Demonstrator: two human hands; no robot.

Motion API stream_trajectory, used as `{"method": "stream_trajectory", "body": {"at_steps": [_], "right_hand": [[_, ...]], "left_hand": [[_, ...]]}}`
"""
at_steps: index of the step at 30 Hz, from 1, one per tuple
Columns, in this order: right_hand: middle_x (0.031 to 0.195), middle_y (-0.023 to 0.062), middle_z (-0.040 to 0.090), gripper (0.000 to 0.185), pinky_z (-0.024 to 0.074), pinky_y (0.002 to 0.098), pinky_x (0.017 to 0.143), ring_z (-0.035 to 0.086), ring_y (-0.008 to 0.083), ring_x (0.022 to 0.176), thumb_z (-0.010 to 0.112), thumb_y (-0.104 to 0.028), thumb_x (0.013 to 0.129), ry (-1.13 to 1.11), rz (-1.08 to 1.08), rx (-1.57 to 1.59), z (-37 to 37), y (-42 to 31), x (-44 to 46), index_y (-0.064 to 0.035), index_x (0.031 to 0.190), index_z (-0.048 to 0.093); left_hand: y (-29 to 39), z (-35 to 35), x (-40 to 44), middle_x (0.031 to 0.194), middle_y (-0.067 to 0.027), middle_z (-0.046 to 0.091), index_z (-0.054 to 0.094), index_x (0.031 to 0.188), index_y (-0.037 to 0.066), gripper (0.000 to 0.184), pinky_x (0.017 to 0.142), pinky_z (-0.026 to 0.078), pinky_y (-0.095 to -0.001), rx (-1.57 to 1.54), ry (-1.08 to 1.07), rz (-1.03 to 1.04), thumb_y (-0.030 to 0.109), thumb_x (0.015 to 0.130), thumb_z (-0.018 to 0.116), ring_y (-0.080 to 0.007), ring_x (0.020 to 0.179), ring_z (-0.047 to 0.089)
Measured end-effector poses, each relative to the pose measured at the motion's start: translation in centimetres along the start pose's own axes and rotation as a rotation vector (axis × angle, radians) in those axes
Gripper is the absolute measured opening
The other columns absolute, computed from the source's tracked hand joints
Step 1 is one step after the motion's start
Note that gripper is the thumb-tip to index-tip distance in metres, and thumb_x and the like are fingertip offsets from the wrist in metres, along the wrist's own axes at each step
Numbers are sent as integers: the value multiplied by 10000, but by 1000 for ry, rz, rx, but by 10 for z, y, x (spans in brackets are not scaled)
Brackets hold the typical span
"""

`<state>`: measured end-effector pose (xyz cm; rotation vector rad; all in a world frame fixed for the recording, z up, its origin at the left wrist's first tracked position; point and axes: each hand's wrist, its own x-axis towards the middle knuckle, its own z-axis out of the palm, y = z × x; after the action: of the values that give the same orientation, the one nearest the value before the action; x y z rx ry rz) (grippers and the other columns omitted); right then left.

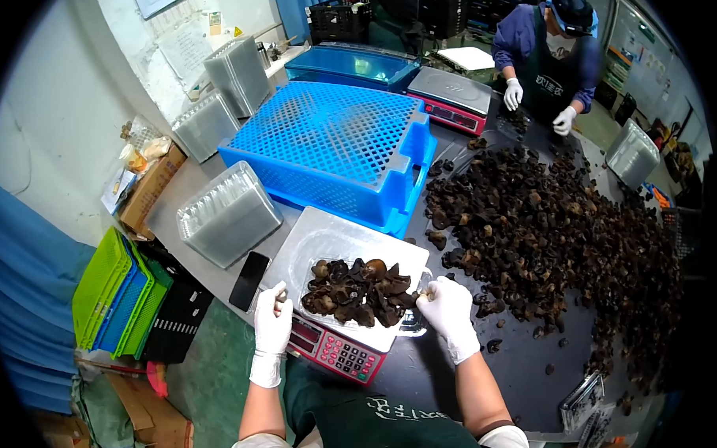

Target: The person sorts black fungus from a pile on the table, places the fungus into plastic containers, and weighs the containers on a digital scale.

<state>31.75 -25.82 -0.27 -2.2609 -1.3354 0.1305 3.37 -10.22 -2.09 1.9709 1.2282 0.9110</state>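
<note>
Grey worktop (pixel 507 396): clear tray (pixel 413 330) w/ wood ear fungus (pixel 357 293) on red scale (pixel 339 353), long axis btwn L hand (pixel 273 322), bent fingers just short, & R hand (pixel 450 308), nearer, fingers bent at rim; can't tell either grip.

Fungus (pixel 359 293) in tray (pixel 412 328) on scale (pixel 343 352); crate (pixel 324 138) behind; phone (pixel 250 281) left; fungus pile (pixel 544 233) right.

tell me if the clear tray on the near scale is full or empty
Not empty: dark, curled pieces cover most of the clear tray; whether they fill it completely, I cannot tell.
</note>
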Motion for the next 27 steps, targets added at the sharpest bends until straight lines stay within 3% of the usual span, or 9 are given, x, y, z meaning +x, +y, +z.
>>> {"method": "stream_trajectory", "body": {"at_steps": [4,9,11,13,16,17,21,24,27], "right_hand": [[786,141,620,116,484,396,644,606,347,707,579,-171,835,70,53,312,2,8,-9,-56,835,591],[675,25,507,161,404,257,570,455,92,596,521,-153,909,-30,279,977,-25,23,-20,-49,796,473],[697,7,517,124,398,231,579,471,76,612,522,-106,897,-175,400,1191,-39,35,-24,-71,789,470],[716,21,593,94,438,241,607,532,93,636,552,-96,879,-393,251,1064,-38,68,-39,-40,809,581],[660,71,675,161,486,276,616,638,142,643,670,-178,836,-776,280,310,-45,91,-61,-23,823,711],[629,93,657,187,487,289,604,641,166,625,692,-211,824,-685,285,73,-54,74,-62,-28,783,700],[713,81,661,130,464,257,624,599,119,655,605,-84,855,-300,312,628,-37,60,-61,25,890,668],[718,4,590,147,426,227,621,510,67,667,552,-70,901,-206,314,716,-26,44,-49,39,935,645],[717,-14,561,163,382,209,604,465,51,659,550,-102,922,-233,355,814,-18,33,-41,31,915,644]], "left_hand": [[1,-9,3,967,-33,568,572,1167,37,333,680,444,-221,-10,88,-4,-25,840,584,-86,712,484],[-2,-20,5,964,-24,590,579,1146,40,294,699,448,-218,-15,191,-44,-11,857,585,-73,738,497],[-5,-23,6,973,-27,611,584,1149,45,291,708,451,-220,-38,222,-44,-2,861,587,-72,759,516],[0,-26,7,981,-29,624,591,1146,50,284,714,453,-220,-27,247,-38,7,865,586,-73,770,528],[0,-27,7,942,-25,622,595,1150,50,277,695,450,-220,-57,231,-85,26,875,582,-74,740,522],[0,-25,6,893,-19,616,620,1113,48,237,663,449,-224,-2,213,-66,47,879,584,-71,713,517],[10,-14,2,840,-49,587,666,1024,66,197,617,462,-238,77,28,76,66,829,634,-128,666,546],[27,-3,2,948,-71,555,672,1012,86,245,727,490,-300,291,-29,254,82,767,675,-209,809,590],[25,2,3,944,-62,540,661,969,79,224,762,481,-302,254,-130,210,76,746,683,-220,844,580]]}}
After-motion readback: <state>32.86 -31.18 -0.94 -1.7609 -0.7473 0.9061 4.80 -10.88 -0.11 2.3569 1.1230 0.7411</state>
